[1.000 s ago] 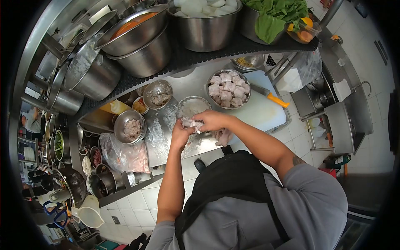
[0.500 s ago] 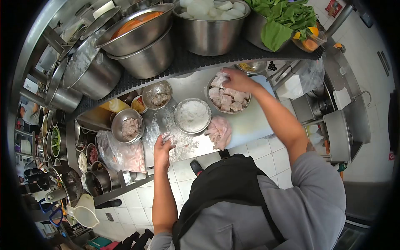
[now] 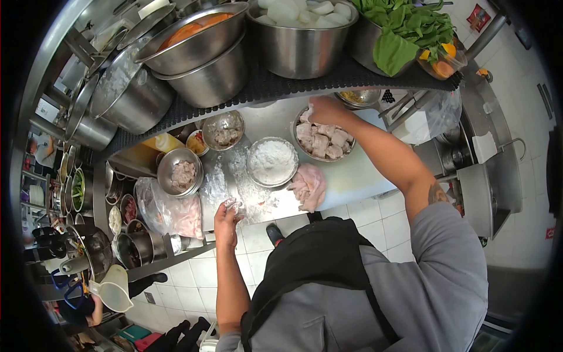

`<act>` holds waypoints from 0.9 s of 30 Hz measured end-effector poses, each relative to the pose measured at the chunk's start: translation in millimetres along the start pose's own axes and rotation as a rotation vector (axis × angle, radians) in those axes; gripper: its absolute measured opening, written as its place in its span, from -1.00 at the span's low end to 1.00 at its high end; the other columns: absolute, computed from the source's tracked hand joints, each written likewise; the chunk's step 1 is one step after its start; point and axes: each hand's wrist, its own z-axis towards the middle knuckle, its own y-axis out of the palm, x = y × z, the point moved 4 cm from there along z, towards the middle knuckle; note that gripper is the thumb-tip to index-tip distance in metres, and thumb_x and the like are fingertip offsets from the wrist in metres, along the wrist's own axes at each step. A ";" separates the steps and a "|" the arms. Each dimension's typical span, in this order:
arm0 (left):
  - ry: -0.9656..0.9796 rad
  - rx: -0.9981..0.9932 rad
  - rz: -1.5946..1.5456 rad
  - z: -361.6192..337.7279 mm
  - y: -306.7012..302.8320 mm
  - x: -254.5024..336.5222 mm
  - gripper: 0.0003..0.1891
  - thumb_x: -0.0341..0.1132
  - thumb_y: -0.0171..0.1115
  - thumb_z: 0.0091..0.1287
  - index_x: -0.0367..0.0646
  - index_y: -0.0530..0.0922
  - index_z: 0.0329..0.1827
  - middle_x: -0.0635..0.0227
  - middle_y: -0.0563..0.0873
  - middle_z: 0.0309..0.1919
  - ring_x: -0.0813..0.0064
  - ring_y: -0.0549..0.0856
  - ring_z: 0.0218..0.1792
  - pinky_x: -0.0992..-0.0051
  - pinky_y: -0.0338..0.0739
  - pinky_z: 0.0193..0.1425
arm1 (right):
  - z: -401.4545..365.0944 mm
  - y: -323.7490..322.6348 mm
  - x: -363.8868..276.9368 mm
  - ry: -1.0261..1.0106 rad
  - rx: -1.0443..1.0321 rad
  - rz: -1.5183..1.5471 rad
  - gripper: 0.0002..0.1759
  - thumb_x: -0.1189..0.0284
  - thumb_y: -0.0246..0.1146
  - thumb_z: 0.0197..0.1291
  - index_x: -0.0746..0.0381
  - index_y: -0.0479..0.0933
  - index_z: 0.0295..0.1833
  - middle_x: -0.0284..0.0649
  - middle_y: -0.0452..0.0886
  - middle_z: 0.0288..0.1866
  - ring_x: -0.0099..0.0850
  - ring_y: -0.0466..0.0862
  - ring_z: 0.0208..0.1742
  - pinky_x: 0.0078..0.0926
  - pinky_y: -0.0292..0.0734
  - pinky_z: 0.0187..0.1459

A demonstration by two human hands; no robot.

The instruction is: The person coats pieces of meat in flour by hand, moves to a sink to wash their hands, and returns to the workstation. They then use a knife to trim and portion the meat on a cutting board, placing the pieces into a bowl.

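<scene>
My right hand (image 3: 329,112) reaches into a steel bowl (image 3: 296,138) of flour-coated meat pieces (image 3: 320,144). Its fingers close on a whitish floured piece at the bowl's far left side, partly hidden by the hand. Near the counter's front edge, my left hand (image 3: 226,223) is curled, its white-dusted fingertips pinched around something small and pale that I cannot make out. Between the hands stands a bowl of white flour (image 3: 272,161). Beside it, raw pale meat (image 3: 308,186) lies on the white cutting board (image 3: 346,190).
A bowl of minced meat (image 3: 184,175), another mixing bowl (image 3: 224,130) and a plastic bag of meat (image 3: 186,216) stand to the left. Overhead, a shelf (image 3: 275,89) carries large steel pots. Spilled flour (image 3: 258,203) covers part of the counter. Other people are at lower left.
My right hand has shifted slightly up and left within the meat bowl. My left hand has moved slightly down, its fingers still curled. At lower left, another person's arm has come into view.
</scene>
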 end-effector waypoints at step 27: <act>0.039 -0.029 -0.035 -3.5 -10.3 -8.0 -0.72 -0.40 0.08 0.44 -0.22 0.51 0.18 0.26 0.71 -0.04 0.48 0.71 -0.17 0.51 0.61 -0.10 | 5.6 0.1 2.2 0.296 -0.052 0.126 -0.53 0.23 0.36 0.01 0.37 0.66 -0.04 0.14 0.70 -0.05 -0.01 0.70 0.05 -0.20 0.57 0.14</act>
